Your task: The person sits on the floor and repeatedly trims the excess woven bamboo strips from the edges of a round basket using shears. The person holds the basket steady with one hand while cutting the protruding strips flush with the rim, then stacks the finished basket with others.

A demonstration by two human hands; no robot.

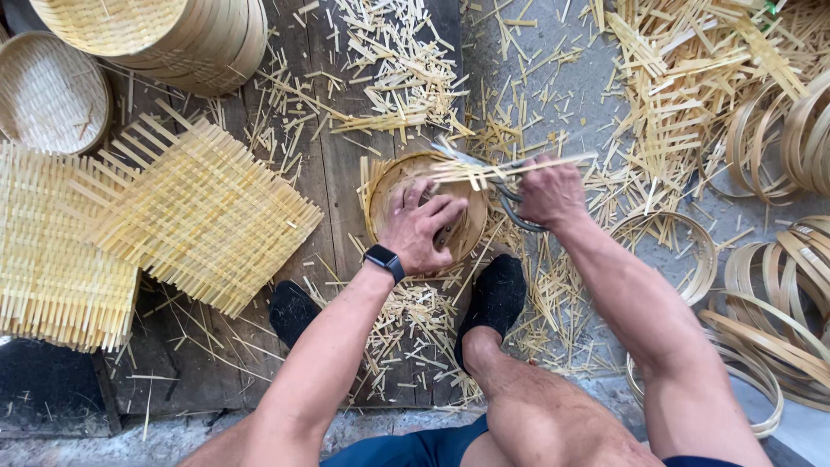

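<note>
My left hand (421, 223) presses flat inside a round bamboo tray (386, 182) that lies on the wooden boards between my feet. A dark watch sits on that wrist. My right hand (548, 192) grips a pair of metal shears (506, 201) at the tray's right edge. The blades reach over the rim, where woven bamboo strips (510, 166) stick out past the hoop. Cut strip ends lie all around the tray.
Square woven bamboo mats (194, 212) lie stacked at the left. Finished round trays (164, 35) are piled at the top left. Loose bamboo hoops (769, 285) lie at the right, with a heap of offcuts (683, 78) above them. My black-socked feet (497, 294) flank the tray.
</note>
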